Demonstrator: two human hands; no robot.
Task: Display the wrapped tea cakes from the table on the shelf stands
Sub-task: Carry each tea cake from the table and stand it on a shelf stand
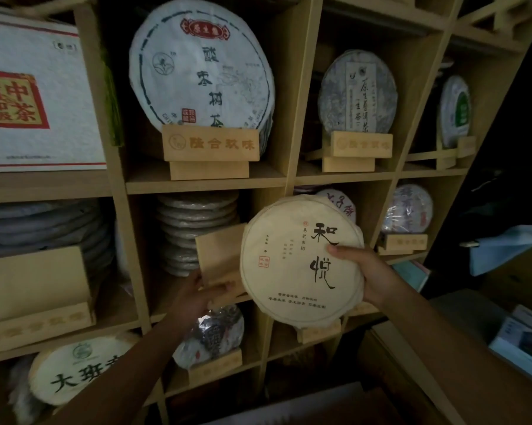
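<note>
Setting: wooden shelf unit (203, 182) of square cubbies fills the view in dim light; most cubbies hold one paper-wrapped cake upright on a small wooden stand, face out so the label reads.

Task item: cream tea cake (301, 259) with black calligraphy, held upright and face out in front of the middle row, at about 4 o'clock from frame centre. Not yet seated on anything.

Right hand (366, 274): grips the cake at its 3 o'clock rim, thumb across the front, other fingers hidden behind. Edge grip likely keeps the printed face uncovered.

Left hand (197, 297): fingers curled on the lower edge of the blank stand (222, 259), which sits tilted at the cake's 9 o'clock. Judged: steadying or squaring the stand to receive the cake.

Cubby behind: stack of flat cakes (194, 231) at the stand's 11 o'clock, stored rather than shown.

Reference: large white cake (202, 65) at 12 o'clock, resting in its labelled stand (211, 144), shows the intended pose.

Next, judged: lower the cake's bottom rim into the stand's slot.
</note>
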